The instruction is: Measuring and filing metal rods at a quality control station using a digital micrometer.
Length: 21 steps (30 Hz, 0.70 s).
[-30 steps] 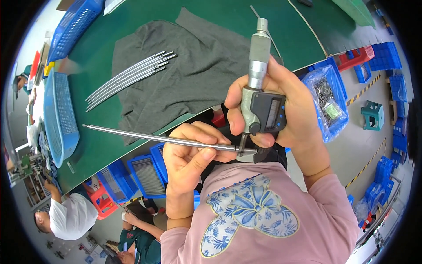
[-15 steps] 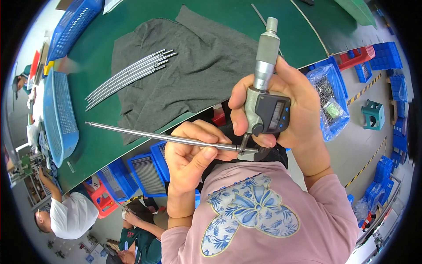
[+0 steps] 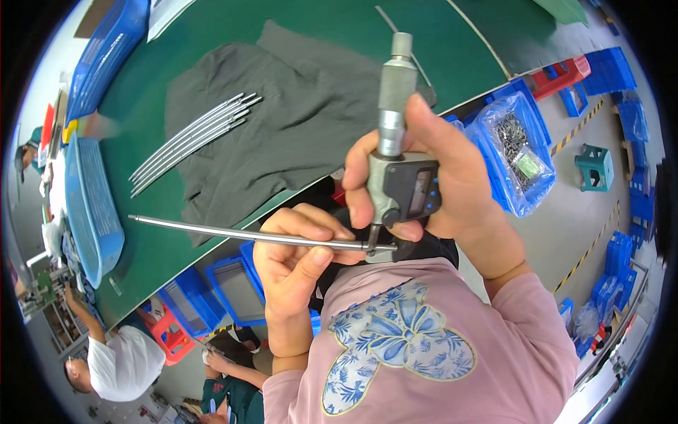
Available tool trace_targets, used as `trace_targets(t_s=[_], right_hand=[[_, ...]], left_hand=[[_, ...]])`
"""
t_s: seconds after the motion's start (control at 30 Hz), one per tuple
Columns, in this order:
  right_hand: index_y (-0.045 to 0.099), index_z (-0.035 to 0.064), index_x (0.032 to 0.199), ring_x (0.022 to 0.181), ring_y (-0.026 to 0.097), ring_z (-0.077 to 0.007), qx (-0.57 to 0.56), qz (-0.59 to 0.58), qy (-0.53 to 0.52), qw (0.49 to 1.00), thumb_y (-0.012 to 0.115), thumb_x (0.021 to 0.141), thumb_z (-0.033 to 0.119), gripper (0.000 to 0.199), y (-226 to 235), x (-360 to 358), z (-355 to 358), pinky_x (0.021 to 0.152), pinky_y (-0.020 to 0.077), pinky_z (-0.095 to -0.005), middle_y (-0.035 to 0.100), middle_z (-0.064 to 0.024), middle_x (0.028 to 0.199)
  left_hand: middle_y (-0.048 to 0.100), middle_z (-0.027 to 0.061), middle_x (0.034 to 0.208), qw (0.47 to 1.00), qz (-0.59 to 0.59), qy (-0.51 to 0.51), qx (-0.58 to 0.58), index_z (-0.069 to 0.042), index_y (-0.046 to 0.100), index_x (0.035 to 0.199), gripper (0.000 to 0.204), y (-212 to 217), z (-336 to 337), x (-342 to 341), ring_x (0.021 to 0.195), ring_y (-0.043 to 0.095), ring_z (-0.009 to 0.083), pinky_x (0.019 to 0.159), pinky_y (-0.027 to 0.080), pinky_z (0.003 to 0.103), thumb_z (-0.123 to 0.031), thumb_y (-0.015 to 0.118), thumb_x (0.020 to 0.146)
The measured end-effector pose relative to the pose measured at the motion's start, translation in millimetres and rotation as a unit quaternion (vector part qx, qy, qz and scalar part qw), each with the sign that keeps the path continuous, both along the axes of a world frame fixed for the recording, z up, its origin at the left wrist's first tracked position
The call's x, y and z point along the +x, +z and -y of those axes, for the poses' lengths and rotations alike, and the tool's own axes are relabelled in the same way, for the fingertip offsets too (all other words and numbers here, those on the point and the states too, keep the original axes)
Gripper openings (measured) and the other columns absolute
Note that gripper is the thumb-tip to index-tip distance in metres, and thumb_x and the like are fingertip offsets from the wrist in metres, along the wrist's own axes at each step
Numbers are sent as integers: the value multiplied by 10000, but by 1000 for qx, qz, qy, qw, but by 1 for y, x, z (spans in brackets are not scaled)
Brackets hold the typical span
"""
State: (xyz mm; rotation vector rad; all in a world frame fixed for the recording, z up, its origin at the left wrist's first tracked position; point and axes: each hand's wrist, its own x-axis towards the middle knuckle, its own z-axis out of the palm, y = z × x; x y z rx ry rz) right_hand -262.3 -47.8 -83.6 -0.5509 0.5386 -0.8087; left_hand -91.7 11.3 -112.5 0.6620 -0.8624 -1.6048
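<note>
A: The person's left hand (image 3: 300, 258) pinches a long, thin, polished steel rod (image 3: 240, 232) near its right end, thumb and fingers closed round it, the length running out level to the left.

B: And the right hand (image 3: 431, 180) is wrapped around a grey digital micrometer with a dark display panel (image 3: 402, 185), its knurled metal thimble pointing up. The rod's end sits in the gauge's small frame at the bottom; that looks like why it is held so level, square to the measuring faces.

A: Both close to the chest, above the pink sleeves, probably so the display faces the eyes.

B: On the green table mat (image 3: 339, 28) lies a rumpled dark grey cloth (image 3: 296, 134) with a bundle of similar bright steel rods (image 3: 191, 141) on it, likely cushioning them.

A: A blue plastic basket (image 3: 88, 205) sits at the left edge.
</note>
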Motion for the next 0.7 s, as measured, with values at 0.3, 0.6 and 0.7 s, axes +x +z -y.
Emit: trace_targets(t_s=[0.3, 0.6, 0.7], right_hand=[[544, -79, 851, 352, 439, -133, -21, -13, 6, 1000, 216, 853, 539, 699, 2, 1, -1, 313, 352, -192, 572, -193, 657], [531, -109, 851, 342, 427, -145, 39, 12, -16, 999, 182, 861, 488, 691, 6, 0, -3, 307, 349, -199, 556, -217, 648], [531, -109, 854, 338, 423, -145, 20, 16, -8, 1000, 186, 853, 506, 706, 5, 0, -2, 306, 347, -197, 558, -216, 652]], left_hand=[[519, 197, 811, 1000, 20, 7, -5, 55, 456, 829, 126, 0, 0, 2, 691, 598, 249, 620, 548, 330, -2, 544, 759], [513, 195, 833, 1000, 1, 3, -4, 59, 448, 852, 121, 0, -1, 1, 701, 596, 242, 649, 543, 326, 25, 525, 765], [512, 195, 838, 1000, -8, 0, -6, 59, 448, 856, 124, 0, -1, 1, 708, 597, 242, 654, 542, 327, 28, 527, 765]])
